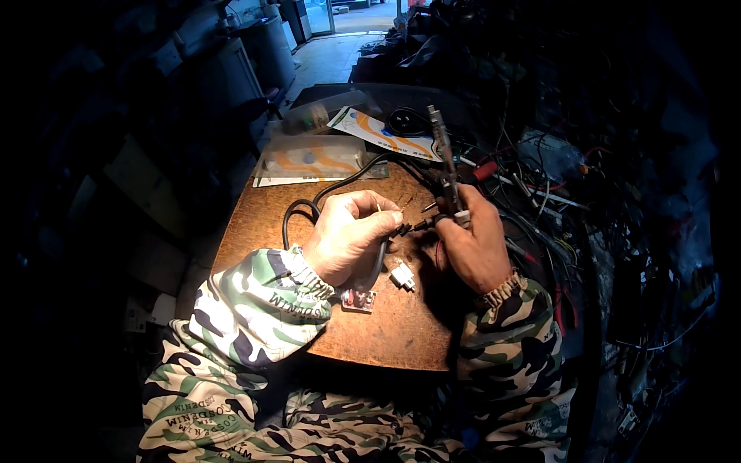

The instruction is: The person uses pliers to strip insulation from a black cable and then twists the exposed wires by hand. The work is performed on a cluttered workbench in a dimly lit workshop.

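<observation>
My left hand (pixel 351 235) is closed in a pinch above the wooden tabletop, thumb against fingers. A small dark ribbed piece (pixel 400 230) shows at its fingertips, and thin bare wire ends (pixel 405 202) stick up beside them. My right hand (pixel 476 241) is closed around a long, thin grey tool (pixel 443 143) that slants upward; its exact kind is unclear. From the right fingers a dark tip (pixel 422 225) points at the left fingertips. Below the hands lie a small white connector (pixel 402 276) and a little board with red parts (pixel 358 300). A grey cable (pixel 379 265) runs under my left hand.
A black cable (pixel 328 190) curves across the wooden tabletop (pixel 355 339). Clear plastic packaging (pixel 312 157) and a white-orange card (pixel 378 133) lie at the far side. A tangle of wires (pixel 540 189) with a red clip (pixel 485 170) crowds the right.
</observation>
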### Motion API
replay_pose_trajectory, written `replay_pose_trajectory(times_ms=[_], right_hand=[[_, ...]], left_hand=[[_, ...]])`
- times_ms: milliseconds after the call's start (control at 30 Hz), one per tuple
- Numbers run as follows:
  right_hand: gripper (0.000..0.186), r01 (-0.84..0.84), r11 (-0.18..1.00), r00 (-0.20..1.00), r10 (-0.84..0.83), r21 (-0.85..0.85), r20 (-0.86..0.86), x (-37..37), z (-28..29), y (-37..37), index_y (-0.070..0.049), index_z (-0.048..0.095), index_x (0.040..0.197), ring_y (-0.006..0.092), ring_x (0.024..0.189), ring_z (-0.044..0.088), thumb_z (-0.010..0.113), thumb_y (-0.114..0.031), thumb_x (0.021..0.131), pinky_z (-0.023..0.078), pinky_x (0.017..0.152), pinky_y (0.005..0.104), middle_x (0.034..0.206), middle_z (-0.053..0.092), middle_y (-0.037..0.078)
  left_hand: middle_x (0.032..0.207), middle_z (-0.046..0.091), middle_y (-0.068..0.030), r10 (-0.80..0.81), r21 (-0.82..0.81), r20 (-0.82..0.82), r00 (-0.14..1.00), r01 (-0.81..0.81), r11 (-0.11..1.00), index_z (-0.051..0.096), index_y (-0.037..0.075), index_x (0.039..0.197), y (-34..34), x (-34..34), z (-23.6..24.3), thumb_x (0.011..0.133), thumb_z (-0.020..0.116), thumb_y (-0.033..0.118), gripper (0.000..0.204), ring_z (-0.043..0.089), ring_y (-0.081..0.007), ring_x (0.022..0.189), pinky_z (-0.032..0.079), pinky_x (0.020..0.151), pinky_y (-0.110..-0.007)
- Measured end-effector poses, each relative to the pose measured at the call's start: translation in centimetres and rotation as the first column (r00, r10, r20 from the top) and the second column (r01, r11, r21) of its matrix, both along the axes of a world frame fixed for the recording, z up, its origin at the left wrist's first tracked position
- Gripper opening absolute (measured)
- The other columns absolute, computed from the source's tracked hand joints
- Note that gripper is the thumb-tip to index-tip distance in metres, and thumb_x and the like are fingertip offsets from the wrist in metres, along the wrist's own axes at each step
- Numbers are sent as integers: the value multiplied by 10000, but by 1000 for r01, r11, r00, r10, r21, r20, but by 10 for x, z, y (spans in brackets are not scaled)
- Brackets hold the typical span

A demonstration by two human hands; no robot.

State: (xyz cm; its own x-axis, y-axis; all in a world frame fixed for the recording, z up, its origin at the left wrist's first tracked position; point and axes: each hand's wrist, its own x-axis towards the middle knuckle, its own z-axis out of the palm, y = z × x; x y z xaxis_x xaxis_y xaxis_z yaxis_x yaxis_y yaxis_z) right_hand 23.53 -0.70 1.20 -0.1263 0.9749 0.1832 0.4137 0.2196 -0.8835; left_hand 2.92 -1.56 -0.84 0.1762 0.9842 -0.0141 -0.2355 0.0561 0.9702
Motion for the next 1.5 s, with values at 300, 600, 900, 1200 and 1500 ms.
replay_pose_trajectory(times_ms=[300, 600, 900, 1200, 1500], right_hand=[[351, 222, 974, 974, -219, 49, -55, 1, -9, 13, 46, 660, 1062, 219, 705, 684, 716, -253, 887, 527, 680, 357, 770, 701, 128], [335, 320, 931, 945, -301, 176, -126, -7, -14, 24, 24, 642, 1001, 261, 738, 732, 792, -239, 858, 549, 653, 380, 770, 721, 159], [399, 272, 940, 944, -302, 206, 134, -11, -25, 31, 36, 576, 1121, 404, 860, 700, 734, -100, 782, 542, 787, 438, 899, 701, 234], [310, 47, 998, 999, -47, 43, -19, -2, -14, 28, 47, 573, 1066, 201, 688, 667, 663, -51, 787, 535, 642, 345, 794, 669, 122], [221, 69, 989, 993, -56, 127, -107, -2, -12, 17, 41, 579, 1023, 148, 558, 593, 600, -27, 814, 478, 532, 310, 673, 610, 80]], left_hand=[[823, 665, -78, -26, -154, 268, 963, 70, 986, 627, -16, 1022, 6, -7, 5, 925, 704, 90, 162, 692, -143, 659, 653, 659, -317], [805, 655, -79, 20, -181, 174, 984, 12, 983, 628, -10, 967, 5, -7, 6, 912, 702, 89, 135, 674, -143, 632, 632, 626, -290], [768, 633, -77, 29, -178, 67, 997, -17, 984, 618, -15, 907, 6, -12, 2, 902, 681, 121, 150, 639, -134, 606, 590, 566, -276], [766, 622, -62, -17, -192, -10, 1000, 14, 981, 618, -17, 965, 8, -13, 4, 903, 691, 154, 196, 615, -118, 619, 586, 580, -283], [803, 617, -30, -49, -160, -27, 998, 44, 986, 628, 0, 994, 7, -13, 4, 912, 698, 155, 188, 576, -90, 652, 580, 636, -286]])
